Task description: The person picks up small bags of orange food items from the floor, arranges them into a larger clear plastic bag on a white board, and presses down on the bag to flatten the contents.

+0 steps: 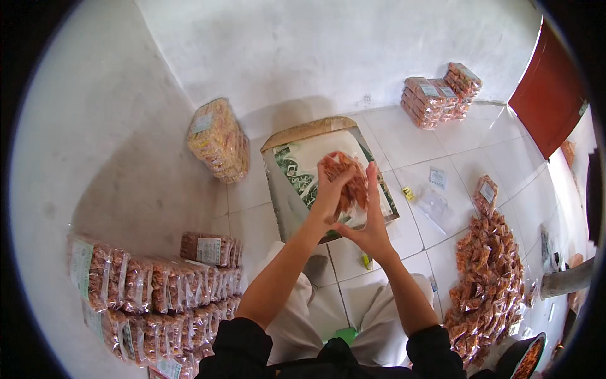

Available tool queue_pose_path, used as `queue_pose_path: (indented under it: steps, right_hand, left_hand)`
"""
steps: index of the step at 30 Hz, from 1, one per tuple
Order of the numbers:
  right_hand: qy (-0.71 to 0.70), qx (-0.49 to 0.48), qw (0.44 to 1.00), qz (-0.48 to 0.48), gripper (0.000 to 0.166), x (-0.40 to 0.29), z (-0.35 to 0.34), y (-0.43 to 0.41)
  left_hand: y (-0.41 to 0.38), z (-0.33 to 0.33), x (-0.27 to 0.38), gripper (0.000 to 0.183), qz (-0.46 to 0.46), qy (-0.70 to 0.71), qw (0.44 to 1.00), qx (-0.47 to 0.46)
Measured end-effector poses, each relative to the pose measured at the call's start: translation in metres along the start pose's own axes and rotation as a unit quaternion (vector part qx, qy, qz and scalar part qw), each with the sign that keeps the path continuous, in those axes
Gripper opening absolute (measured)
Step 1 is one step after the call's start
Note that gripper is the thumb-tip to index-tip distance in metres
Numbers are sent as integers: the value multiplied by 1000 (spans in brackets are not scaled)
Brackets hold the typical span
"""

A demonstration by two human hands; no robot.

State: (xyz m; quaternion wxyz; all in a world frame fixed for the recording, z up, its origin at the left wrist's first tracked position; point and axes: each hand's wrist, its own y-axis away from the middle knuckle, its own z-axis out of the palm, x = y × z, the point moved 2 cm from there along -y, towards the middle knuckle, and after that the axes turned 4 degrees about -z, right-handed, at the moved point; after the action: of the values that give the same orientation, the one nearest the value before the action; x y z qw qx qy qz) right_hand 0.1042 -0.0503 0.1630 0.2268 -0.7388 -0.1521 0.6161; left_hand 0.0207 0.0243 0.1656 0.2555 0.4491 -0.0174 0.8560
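Observation:
A clear plastic bag of reddish-brown snack pieces (351,195) is upright and blurred above a box. My left hand (330,192) grips its left side, thumb across the near face. Along the bag's right edge, my right hand (373,227) has straight fingers and a thumb spread toward my left wrist. Whether its palm presses the bag cannot be made out. Beneath both hands is the worn, shallow cardboard box (289,203), with green and white printing and a white sheet or powdery layer inside.
Packed snack bags (161,284) are stacked at left, with a paler stack (218,137) by the wall. Small snack bags (487,275) form a heap at right. More packs (431,102) stand at back right. Flat clear bags (433,206) and a printed label (438,176) lie on the tiles.

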Motion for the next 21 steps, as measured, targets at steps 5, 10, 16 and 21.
queue_pose_path:
  steps: [5, 10, 16, 21]
  right_hand:
    - [59, 38, 997, 9, 112, 8, 6, 3]
    - [122, 82, 989, 15, 85, 4, -4, 1]
    - [221, 71, 971, -58, 68, -4, -9, 15]
    - [193, 88, 975, -64, 64, 9, -20, 34]
  left_hand:
    - [-2, 0, -7, 55, 0, 18, 999, -38]
    - [10, 4, -3, 58, -56, 71, 989, -116]
    - [8, -4, -12, 55, -2, 18, 995, -95]
    - [10, 5, -39, 49, -38, -1, 996, -81]
